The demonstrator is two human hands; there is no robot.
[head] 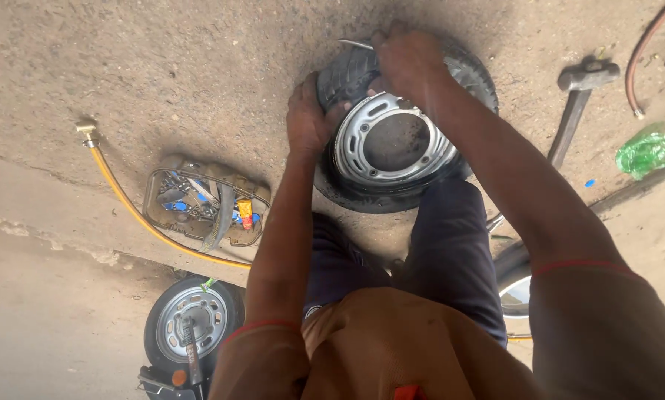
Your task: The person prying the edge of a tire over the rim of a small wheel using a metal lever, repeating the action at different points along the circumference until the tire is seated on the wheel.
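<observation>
The person is crouching over a small black tyre [351, 74] that is lying flat on the dusty concrete ground [199, 67], fitted around a silver wheel rim [380, 141] and pinned at its near edge under the person's knee. The left hand [308, 118] is clenching the tyre's left sidewall, thumb pressing in beside the rim, while the right hand [406, 63] is gripping the far edge of the rubber and pushing down on it — both are grasping the tyre, neither is loose. The rubber is looking bunched and lifted on the left, so the bead there is judged to be only partly seated against the rim, with the far and left sections still left to work; the near side is hidden by the leg. A sledgehammer [578, 92] is lying untouched to the right, near a crumpled green plastic bag [647, 152]. To the left a wire tray of tools [203, 204] is sitting beside a yellow air hose [125, 200], and a second wheel [191, 318] — tyre already on its rim — is lying well apart at the lower left.
</observation>
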